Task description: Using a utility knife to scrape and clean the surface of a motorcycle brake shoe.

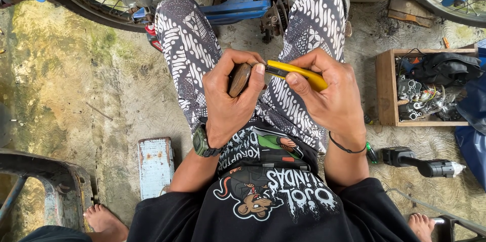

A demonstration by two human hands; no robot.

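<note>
Yellow cutter (298, 72) — blade tip hidden behind the left hand (230, 97).

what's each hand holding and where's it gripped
Left hand pinches a small brown curved piece by its edges; right hand holds a yellow utility knife by its handle.

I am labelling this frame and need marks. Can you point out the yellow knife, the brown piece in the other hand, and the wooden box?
yellow knife (298, 72): head view, on its yellow handle.
brown piece (239, 79): head view, on its rounded face.
wooden box (386, 87): head view, on its left wall.
</note>
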